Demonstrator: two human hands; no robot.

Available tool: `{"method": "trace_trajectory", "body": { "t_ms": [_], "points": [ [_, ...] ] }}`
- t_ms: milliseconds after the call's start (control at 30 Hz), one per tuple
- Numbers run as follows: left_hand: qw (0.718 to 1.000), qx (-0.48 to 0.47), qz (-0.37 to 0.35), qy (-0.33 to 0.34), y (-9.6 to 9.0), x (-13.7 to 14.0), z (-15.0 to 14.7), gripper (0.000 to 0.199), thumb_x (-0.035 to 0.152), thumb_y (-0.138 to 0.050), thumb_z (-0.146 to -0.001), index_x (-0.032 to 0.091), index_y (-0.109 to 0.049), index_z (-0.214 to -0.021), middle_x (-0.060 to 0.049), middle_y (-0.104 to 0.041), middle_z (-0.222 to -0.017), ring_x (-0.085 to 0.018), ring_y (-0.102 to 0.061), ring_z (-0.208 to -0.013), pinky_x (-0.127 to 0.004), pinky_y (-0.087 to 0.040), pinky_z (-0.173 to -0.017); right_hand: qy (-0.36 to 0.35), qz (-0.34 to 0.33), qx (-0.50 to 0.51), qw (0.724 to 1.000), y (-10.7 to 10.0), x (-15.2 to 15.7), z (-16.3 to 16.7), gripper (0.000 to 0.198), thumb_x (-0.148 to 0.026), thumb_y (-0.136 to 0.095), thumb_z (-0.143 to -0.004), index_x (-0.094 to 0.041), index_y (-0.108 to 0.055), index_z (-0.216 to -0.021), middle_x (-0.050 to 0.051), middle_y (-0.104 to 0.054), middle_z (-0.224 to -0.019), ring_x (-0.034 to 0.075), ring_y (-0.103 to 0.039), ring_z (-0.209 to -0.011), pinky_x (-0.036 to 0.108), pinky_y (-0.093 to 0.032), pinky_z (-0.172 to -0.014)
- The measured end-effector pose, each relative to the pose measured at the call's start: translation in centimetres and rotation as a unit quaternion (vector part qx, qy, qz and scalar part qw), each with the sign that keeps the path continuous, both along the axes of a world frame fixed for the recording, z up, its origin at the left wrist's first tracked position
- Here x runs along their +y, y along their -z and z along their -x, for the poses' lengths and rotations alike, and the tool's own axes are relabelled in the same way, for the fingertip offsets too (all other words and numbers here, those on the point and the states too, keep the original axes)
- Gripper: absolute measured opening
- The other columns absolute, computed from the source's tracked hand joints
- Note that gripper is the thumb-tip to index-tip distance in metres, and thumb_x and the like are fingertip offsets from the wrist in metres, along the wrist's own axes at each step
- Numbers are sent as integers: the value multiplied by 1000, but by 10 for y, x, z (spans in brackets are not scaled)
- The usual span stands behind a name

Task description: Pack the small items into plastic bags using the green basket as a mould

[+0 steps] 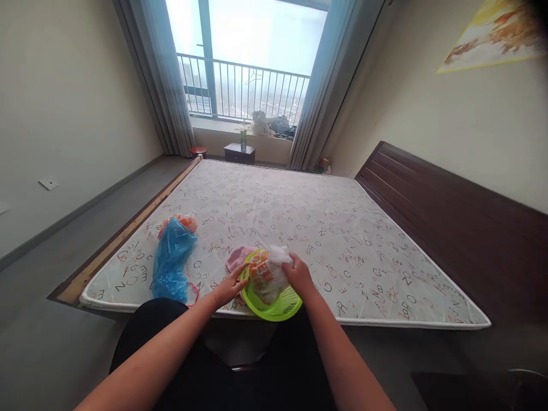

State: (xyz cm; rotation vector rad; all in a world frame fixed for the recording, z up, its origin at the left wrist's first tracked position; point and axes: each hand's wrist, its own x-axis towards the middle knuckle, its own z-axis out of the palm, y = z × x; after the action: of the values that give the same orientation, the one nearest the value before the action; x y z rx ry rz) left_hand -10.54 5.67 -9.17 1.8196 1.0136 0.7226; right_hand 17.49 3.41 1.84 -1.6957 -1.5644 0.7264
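- Grips a white translucent plastic bag with orange print (268, 277) in the right hand (298, 277), with fingers closed on its right side.
- Holds the bag within the opening of a round, bright-green, perforated plastic basket (289, 303), at the near edge of a white letter-printed mattress (274, 200).
- Extends the left hand (229, 288) to the basket's left rim; cannot tell grip from light contact.
- Just beside the basket, at left: pink cloth (237, 258).
- Farther left, on the mattress: crumpled blue plastic bag (171, 260).

Bedroom, by mattress (282, 200) and headboard (449, 214)
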Motion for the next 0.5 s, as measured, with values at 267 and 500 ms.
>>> {"method": "trace_trajectory", "body": {
  "t_ms": [267, 500],
  "points": [
    [997, -66, 42, 1, 3, 12, -19, 97, 63, -63, -88, 24, -15, -163, -13, -30, -166, -33, -27, -152, -52, -23, -125, 85, -137, 272, 949, -66, 52, 58, 38, -45, -53, -89, -20, -60, -117, 0, -67, -95, 17, -58, -81, 28, -48, -72],
    [994, -62, 66, 56, 18, 13, -25, 105, 57, -68, -86, 17, -10, -164, -17, -15, -170, -38, -12, -156, -55, -12, -127, -105, -70, -40, 991, -8, 97, 171, 44, -35, -63, -89, -19, -53, -129, 10, -65, -121, 21, -61, -110, 34, -50, -94]
  ]
}}
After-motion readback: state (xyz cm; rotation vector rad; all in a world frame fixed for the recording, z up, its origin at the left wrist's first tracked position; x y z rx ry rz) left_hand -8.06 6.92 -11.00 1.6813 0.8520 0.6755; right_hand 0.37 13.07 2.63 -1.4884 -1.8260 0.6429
